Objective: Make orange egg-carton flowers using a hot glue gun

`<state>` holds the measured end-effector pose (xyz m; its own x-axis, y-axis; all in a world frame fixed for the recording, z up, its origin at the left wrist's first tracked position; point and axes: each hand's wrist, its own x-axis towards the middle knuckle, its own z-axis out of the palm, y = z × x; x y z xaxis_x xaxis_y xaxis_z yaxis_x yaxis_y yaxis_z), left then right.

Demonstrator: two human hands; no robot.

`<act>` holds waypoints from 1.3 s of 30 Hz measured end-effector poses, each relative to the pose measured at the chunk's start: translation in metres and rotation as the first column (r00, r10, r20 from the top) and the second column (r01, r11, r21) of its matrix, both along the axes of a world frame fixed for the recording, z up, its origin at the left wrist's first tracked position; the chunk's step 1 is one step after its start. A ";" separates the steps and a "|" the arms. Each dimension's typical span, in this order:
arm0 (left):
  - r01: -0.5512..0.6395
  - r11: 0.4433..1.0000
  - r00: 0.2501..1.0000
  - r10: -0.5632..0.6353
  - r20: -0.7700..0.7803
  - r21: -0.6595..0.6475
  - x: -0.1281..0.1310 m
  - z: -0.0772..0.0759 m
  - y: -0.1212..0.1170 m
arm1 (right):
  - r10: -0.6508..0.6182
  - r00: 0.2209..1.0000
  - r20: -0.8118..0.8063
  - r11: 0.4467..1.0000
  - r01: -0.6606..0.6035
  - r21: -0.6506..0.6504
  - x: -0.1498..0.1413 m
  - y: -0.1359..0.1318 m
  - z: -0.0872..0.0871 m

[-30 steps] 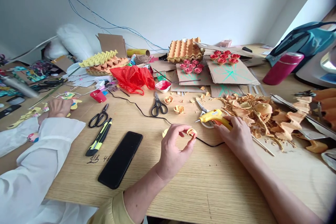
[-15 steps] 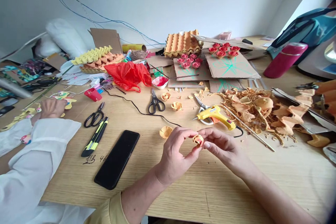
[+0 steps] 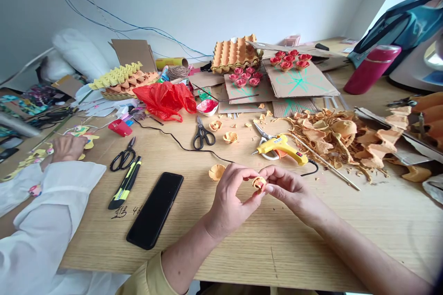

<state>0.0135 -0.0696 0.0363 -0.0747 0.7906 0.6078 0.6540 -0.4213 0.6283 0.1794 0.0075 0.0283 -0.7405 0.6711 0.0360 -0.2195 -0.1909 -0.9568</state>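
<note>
My left hand (image 3: pixel 232 196) and my right hand (image 3: pixel 289 189) meet over the wooden table (image 3: pixel 277 244), both pinching a small orange rolled paper rose (image 3: pixel 259 182) between thumb and fingertips. Just behind them lies a yellow glue gun (image 3: pixel 281 146) on its side, its black cord trailing off to the left. A loose orange petal cup (image 3: pixel 217 172) rests on the table beside my left hand. Two more small orange roses (image 3: pixel 230 137) lie farther back.
A black phone (image 3: pixel 155 209), a yellow-black utility knife (image 3: pixel 124 183) and black scissors (image 3: pixel 122 156) lie at left. Another person's white sleeve (image 3: pixel 44 221) and hand (image 3: pixel 67 147) rest there. Egg-carton scraps (image 3: pixel 342 136), red roses on cardboard (image 3: pixel 294 76), a red bag (image 3: pixel 165 97) and a pink bottle (image 3: pixel 371 69) stand behind.
My right hand left the glue gun on the table and came to the rose, which both hands now pinch. The view has tilted slightly down.
</note>
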 end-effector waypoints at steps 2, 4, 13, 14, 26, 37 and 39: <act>0.015 1.000 1.000 -0.015 -0.001 0.003 -0.001 -0.001 0.001 | 0.006 1.000 0.000 1.000 -0.006 -0.009 0.001 0.000 -0.001; 0.034 0.999 0.999 -0.034 0.004 0.010 -0.001 -0.002 0.002 | 0.005 1.000 0.005 1.000 -0.005 -0.017 0.001 0.000 -0.002; 0.051 0.999 0.998 -0.050 0.037 -0.014 0.001 -0.002 0.003 | -0.013 1.000 0.015 0.999 0.014 -0.040 0.001 -0.001 -0.005; 0.051 0.999 0.998 -0.051 0.038 -0.011 0.001 -0.002 0.003 | -0.015 1.000 0.010 0.999 0.015 -0.049 0.001 -0.002 -0.005; 0.093 0.995 0.995 -0.093 0.025 0.035 0.000 -0.005 0.003 | 0.002 0.999 -0.036 0.995 -0.006 -0.099 0.001 -0.004 -0.007; 0.102 0.991 0.994 -0.098 -0.047 0.085 -0.001 -0.003 0.004 | 0.015 0.993 -0.114 0.987 -0.033 -0.155 0.002 -0.005 -0.008; 0.108 0.990 0.994 -0.105 -0.042 0.089 -0.001 -0.004 0.005 | 0.018 0.992 -0.121 0.986 -0.037 -0.160 0.002 -0.004 -0.009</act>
